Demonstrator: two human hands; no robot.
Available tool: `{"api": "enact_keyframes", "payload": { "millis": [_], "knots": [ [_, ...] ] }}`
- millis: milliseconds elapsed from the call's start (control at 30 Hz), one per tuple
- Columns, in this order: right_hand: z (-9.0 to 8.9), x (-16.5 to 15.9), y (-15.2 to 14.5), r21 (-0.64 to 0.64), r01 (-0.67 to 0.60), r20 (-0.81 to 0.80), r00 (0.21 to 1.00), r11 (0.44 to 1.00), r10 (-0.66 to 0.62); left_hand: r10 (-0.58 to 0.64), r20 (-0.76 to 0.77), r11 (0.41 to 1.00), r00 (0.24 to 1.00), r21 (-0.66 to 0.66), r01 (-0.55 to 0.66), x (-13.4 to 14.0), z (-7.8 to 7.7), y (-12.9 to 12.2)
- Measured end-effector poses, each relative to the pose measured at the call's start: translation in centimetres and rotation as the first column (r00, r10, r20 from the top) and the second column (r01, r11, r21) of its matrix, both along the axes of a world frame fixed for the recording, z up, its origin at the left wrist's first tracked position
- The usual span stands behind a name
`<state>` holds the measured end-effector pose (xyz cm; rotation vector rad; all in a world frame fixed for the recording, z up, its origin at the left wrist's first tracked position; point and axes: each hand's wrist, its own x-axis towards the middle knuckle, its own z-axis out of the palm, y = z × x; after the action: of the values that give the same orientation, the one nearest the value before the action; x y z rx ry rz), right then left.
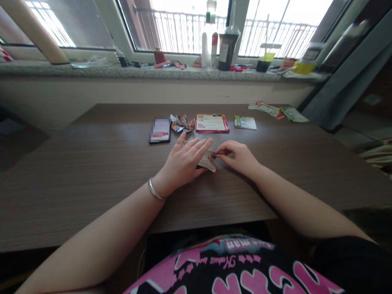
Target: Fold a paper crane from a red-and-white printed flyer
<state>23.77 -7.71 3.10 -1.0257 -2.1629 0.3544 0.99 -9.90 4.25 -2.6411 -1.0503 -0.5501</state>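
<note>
My left hand (pixel 186 161), with a silver bangle at its wrist, lies palm down over a small printed paper card (pixel 208 162). Its fingers are stretched out and slightly apart, and they hide much of the card. To the right, my right hand (pixel 237 156) pinches the card's edge between thumb and fingers. The card's near right corner is lifted or folded; its exact folds are hidden. Just beyond my left hand lie several folded paper pieces (pixel 183 123), red, orange and white. Beside them sits a stack of printed cards (pixel 212 123) with red edges.
A phone (pixel 160 130) lies left of the folded pieces. A smaller card stack (pixel 245 122) is to the right, with loose printed papers (pixel 272 110) at the far right of the brown table (pixel 101 175). Bottles and a dark cup (pixel 228 49) stand on the stone windowsill (pixel 98 72).
</note>
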Motion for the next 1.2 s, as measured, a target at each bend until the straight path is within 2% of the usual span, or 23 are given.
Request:
{"api": "enact_keyframes", "payload": {
  "millis": [300, 467, 667, 967, 1067, 1200],
  "knots": [
    [0.3, -0.3, -0.5, -0.026, -0.091, -0.096, 0.991, 0.996, 0.088, -0.032, -0.006, 0.999, 0.999, 0.005, 0.032, -0.1, -0.1, 0.2],
    [0.2, -0.7, -0.7, 0.008, -0.107, -0.147, 0.983, 0.994, 0.107, -0.086, 0.056, 0.996, 0.995, 0.038, 0.084, 0.0, -0.3, 0.2],
    [0.0, -1.2, -0.8, -0.047, -0.037, -0.272, 0.962, 0.998, 0.023, -0.095, 0.186, 0.995, 0.978, 0.041, 0.089, -0.2, -1.1, 0.7],
    [-0.5, -1.6, -0.8, -0.139, 0.008, -0.344, 0.937, 0.990, -0.056, -0.134, 0.176, 0.991, 0.975, 0.043, 0.129, -0.7, -1.2, 1.4],
    [-0.3, -1.6, -0.8, -0.112, -0.008, -0.344, 0.938, 0.994, -0.032, -0.124, 0.205, 0.991, 0.971, 0.068, 0.112, -0.6, -1.2, 1.5],
    [0.2, -1.6, -1.2, -0.077, -0.068, -0.305, 0.951, 0.995, 0.042, -0.068, 0.356, 0.995, 0.932, 0.087, 0.039, -0.6, -1.1, 1.5]
  ]
}}
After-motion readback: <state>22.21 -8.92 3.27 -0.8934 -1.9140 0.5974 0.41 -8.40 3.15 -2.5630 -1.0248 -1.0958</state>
